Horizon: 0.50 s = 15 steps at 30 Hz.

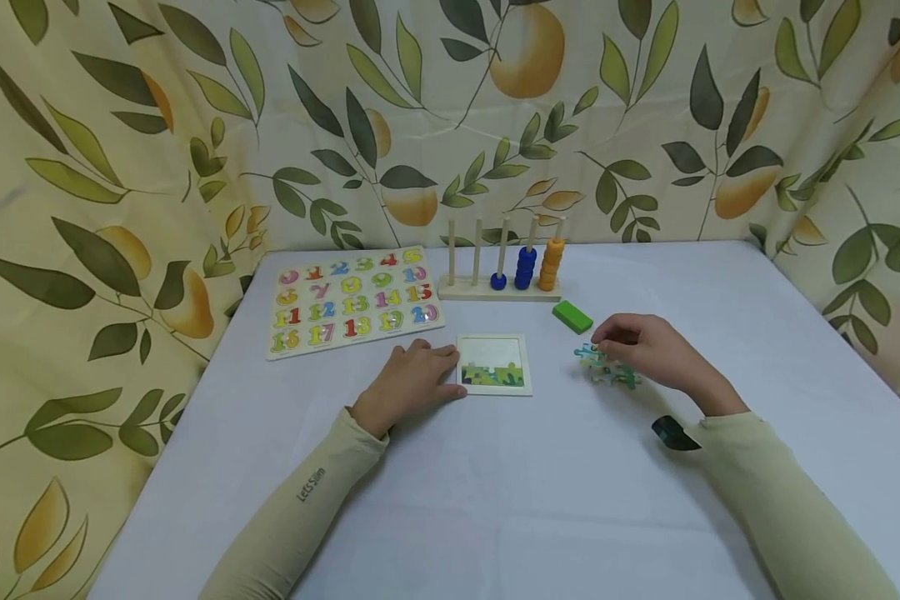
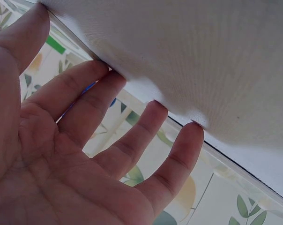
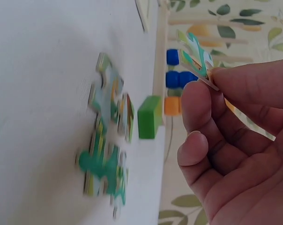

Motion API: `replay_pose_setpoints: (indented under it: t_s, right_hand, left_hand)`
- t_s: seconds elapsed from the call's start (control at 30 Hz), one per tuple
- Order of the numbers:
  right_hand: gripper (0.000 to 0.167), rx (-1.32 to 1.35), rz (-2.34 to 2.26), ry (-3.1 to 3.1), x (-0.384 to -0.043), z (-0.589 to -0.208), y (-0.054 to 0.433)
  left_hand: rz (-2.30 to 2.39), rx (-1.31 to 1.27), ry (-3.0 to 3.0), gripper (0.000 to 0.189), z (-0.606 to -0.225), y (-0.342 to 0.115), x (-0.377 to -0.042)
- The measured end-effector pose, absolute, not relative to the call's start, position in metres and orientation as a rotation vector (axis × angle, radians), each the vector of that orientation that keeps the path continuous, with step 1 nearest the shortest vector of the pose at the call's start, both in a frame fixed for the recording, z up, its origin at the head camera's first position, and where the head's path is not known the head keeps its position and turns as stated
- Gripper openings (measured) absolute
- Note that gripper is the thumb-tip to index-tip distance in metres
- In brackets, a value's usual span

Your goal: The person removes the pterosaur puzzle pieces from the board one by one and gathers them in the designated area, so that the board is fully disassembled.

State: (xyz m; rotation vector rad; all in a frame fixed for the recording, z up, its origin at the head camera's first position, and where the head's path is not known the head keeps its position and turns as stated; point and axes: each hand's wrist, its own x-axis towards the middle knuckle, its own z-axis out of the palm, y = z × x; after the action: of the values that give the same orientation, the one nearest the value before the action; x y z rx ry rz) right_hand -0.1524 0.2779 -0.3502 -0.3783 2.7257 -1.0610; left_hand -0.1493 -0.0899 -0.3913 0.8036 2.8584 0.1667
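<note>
A square puzzle frame (image 1: 528,367) lies mid-table, its lower part filled with green pieces and its upper part bare white. My left hand (image 1: 414,377) rests at the frame's left edge, fingers spread, thumb near the lower left corner. In the left wrist view the left fingertips (image 2: 192,136) touch the table surface. Over a small heap of loose jigsaw pieces (image 3: 104,161) is my right hand (image 1: 648,354). It pinches one green and white jigsaw piece (image 3: 196,55) between thumb and index finger, raised off the table.
A number board (image 1: 356,346) lies at the back left. Beside it stands a wooden peg rack (image 1: 461,290) with blue and orange beads. A green block (image 1: 572,317) sits between the rack and the loose pieces. A black object (image 1: 675,433) is by the right wrist.
</note>
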Motion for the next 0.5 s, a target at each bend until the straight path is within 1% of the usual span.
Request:
replay_pose_setpoints:
  t_s: [0.5]
  right_hand:
    - [0.016,-0.297,-1.013,2.784,-0.134,-0.354,0.324]
  left_hand:
    - [0.16,0.809,2.847,0.069,-0.391,-0.091,-0.149]
